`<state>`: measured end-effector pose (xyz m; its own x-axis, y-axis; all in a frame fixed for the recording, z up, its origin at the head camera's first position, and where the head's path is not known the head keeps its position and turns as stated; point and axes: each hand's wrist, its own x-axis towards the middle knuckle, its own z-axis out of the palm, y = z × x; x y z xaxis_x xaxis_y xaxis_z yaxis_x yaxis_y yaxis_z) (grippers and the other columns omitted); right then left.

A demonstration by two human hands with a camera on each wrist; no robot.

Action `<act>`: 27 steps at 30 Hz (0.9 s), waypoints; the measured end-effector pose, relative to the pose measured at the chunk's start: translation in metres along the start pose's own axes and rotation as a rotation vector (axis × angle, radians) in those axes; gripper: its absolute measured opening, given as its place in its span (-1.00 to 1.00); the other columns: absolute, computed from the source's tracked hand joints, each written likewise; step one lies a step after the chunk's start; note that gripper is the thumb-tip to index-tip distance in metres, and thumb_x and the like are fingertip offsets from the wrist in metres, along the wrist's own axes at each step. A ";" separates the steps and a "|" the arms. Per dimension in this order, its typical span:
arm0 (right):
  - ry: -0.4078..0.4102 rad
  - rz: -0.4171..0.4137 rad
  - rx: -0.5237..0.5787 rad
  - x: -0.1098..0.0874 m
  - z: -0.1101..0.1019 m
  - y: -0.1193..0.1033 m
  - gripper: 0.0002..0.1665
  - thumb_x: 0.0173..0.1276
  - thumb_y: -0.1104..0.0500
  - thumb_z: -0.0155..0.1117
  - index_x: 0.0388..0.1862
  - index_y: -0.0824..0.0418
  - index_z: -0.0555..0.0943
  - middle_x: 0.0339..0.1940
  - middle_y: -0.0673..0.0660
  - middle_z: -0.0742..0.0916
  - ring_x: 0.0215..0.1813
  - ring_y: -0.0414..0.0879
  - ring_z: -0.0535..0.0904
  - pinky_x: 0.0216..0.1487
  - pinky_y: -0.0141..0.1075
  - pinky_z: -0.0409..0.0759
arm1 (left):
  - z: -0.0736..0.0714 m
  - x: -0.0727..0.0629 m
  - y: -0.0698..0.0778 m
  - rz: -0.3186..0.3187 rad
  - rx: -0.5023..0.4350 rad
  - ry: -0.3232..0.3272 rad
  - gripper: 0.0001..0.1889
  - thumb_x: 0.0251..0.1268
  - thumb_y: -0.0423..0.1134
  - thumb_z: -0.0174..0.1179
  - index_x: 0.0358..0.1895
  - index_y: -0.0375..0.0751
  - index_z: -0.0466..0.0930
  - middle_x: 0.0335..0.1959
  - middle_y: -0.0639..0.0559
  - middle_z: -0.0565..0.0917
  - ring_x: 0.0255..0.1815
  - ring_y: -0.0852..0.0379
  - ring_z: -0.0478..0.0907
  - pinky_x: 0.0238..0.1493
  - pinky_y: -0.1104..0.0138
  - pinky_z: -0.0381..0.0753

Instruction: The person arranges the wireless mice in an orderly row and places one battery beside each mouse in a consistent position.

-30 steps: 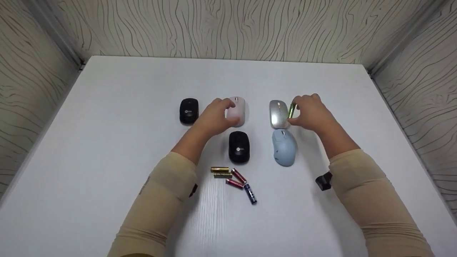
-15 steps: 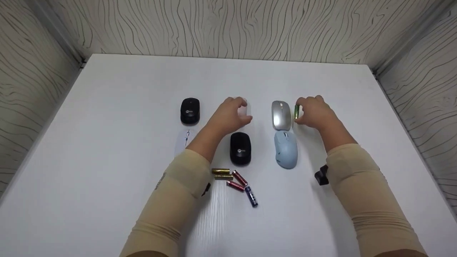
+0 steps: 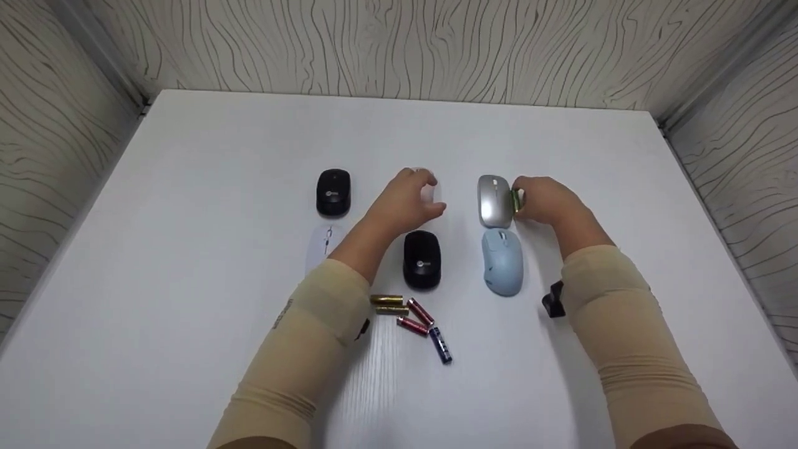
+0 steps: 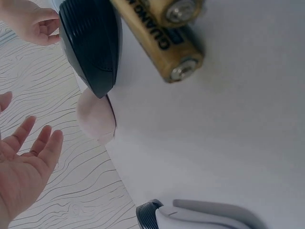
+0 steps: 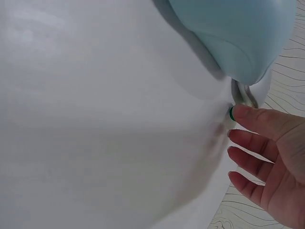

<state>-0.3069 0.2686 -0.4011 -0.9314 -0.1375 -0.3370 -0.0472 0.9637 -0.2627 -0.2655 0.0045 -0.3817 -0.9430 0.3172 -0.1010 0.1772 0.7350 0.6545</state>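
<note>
My right hand (image 3: 550, 199) pinches a green battery (image 3: 516, 201) between thumb and fingers, along the right side of a silver mouse (image 3: 495, 202). Only the battery's green end (image 5: 232, 113) shows past the thumb in the right wrist view. A light blue mouse (image 3: 504, 263) lies just in front of the silver one. My left hand (image 3: 402, 202) hovers with spread, relaxed fingers over a pale pink mouse (image 3: 428, 192), mostly covering it in the head view. Nothing is between its fingers, and the left wrist view shows the palm (image 4: 21, 176) bare.
A black mouse (image 3: 422, 262) sits in the middle, another black mouse (image 3: 333, 193) at the back left. A white mouse (image 3: 319, 246) is partly behind my left forearm. Gold batteries (image 3: 386, 300), red batteries (image 3: 420, 311) and a dark blue battery (image 3: 441, 347) lie in front.
My left hand has shifted right over the pink mouse, uncovering the white mouse. My right hand moved slightly right with the green battery, then lower and back beside the silver mouse.
</note>
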 end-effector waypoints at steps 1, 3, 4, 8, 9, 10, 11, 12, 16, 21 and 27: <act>-0.002 0.000 0.012 0.000 0.000 0.000 -0.44 0.10 0.24 0.32 0.12 0.25 0.42 -0.06 0.29 0.61 -0.05 0.17 0.50 0.00 0.13 0.42 | 0.000 0.000 0.001 -0.002 0.004 0.000 -0.49 0.18 -0.02 0.18 0.18 -0.10 0.37 0.27 -0.04 0.30 0.28 0.11 0.25 0.26 0.34 0.24; -0.002 -0.004 0.035 0.001 0.001 0.001 -0.42 0.10 0.25 0.32 0.13 0.27 0.42 -0.09 0.28 0.62 -0.07 0.16 0.50 -0.01 0.11 0.42 | 0.001 0.000 0.002 -0.008 0.013 0.000 -0.49 0.18 -0.02 0.18 0.18 -0.09 0.37 0.28 -0.03 0.29 0.29 0.11 0.24 0.26 0.34 0.24; 0.000 -0.005 0.043 0.002 0.001 0.001 -0.41 0.09 0.26 0.32 0.13 0.28 0.42 -0.11 0.27 0.62 -0.09 0.15 0.50 -0.01 0.09 0.43 | 0.001 0.000 0.002 -0.010 0.018 0.001 -0.49 0.18 -0.02 0.18 0.18 -0.09 0.37 0.29 -0.03 0.29 0.30 0.11 0.23 0.26 0.34 0.23; -0.001 -0.009 0.072 0.003 0.003 0.001 -0.37 0.08 0.28 0.31 0.17 0.32 0.39 -0.10 0.29 0.61 -0.08 0.14 0.48 0.03 0.09 0.41 | 0.003 0.000 0.003 -0.020 0.026 0.000 -0.49 0.18 -0.01 0.18 0.19 -0.08 0.37 0.31 -0.02 0.26 0.32 0.11 0.20 0.27 0.34 0.22; -0.004 -0.007 0.079 0.003 0.003 0.001 -0.36 0.08 0.28 0.31 0.18 0.32 0.39 -0.08 0.29 0.61 -0.06 0.15 0.48 0.04 0.09 0.40 | 0.003 0.001 0.003 -0.020 0.025 -0.001 -0.49 0.18 -0.01 0.18 0.19 -0.08 0.37 0.31 -0.02 0.26 0.32 0.12 0.20 0.27 0.34 0.22; -0.007 -0.006 0.083 0.003 0.003 0.001 -0.35 0.08 0.29 0.30 0.19 0.33 0.38 -0.06 0.30 0.60 -0.05 0.15 0.47 0.05 0.09 0.39 | 0.003 0.001 0.002 -0.022 0.025 -0.002 -0.49 0.18 -0.01 0.18 0.19 -0.07 0.37 0.31 -0.01 0.26 0.31 0.12 0.21 0.26 0.35 0.24; -0.010 -0.004 0.086 0.002 0.002 0.000 -0.35 0.09 0.29 0.29 0.21 0.34 0.36 -0.05 0.31 0.59 -0.03 0.16 0.47 0.06 0.10 0.38 | 0.004 0.001 0.002 -0.024 0.024 -0.003 -0.49 0.18 -0.01 0.18 0.19 -0.07 0.37 0.31 -0.01 0.26 0.29 0.13 0.24 0.25 0.35 0.25; -0.013 -0.003 0.090 0.002 0.002 0.000 -0.34 0.09 0.29 0.29 0.21 0.34 0.35 -0.04 0.32 0.59 -0.02 0.17 0.47 0.07 0.10 0.38 | 0.004 0.001 0.002 -0.025 0.024 -0.004 -0.49 0.18 -0.01 0.18 0.18 -0.07 0.37 0.30 -0.01 0.26 0.27 0.14 0.26 0.24 0.36 0.27; -0.018 0.001 0.099 0.002 0.002 -0.001 -0.34 0.10 0.28 0.29 0.22 0.34 0.35 0.02 0.33 0.57 0.03 0.18 0.45 0.11 0.12 0.34 | 0.003 0.001 0.002 -0.031 0.023 -0.007 -0.49 0.18 -0.03 0.19 0.19 -0.07 0.37 0.29 -0.01 0.27 0.21 0.15 0.31 0.19 0.37 0.31; -0.019 -0.007 0.099 0.002 0.002 -0.001 -0.37 0.12 0.26 0.29 0.20 0.33 0.38 0.02 0.32 0.57 0.03 0.17 0.45 0.11 0.11 0.34 | 0.001 -0.001 0.004 -0.041 0.033 -0.015 -0.50 0.19 -0.04 0.17 0.20 -0.07 0.35 0.29 -0.01 0.27 0.21 0.16 0.30 0.21 0.38 0.30; -0.008 -0.025 0.083 0.001 0.001 -0.001 -0.36 0.12 0.25 0.29 0.21 0.32 0.37 -0.07 0.30 0.61 -0.05 0.15 0.48 0.06 0.09 0.39 | 0.001 -0.001 0.001 -0.037 0.021 -0.024 -0.48 0.18 -0.02 0.18 0.20 -0.06 0.35 0.27 -0.01 0.28 0.18 0.15 0.32 0.20 0.35 0.31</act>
<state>-0.3073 0.2678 -0.4017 -0.9273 -0.1632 -0.3368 -0.0399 0.9379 -0.3446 -0.2642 0.0058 -0.3816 -0.9421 0.3032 -0.1431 0.1481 0.7592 0.6337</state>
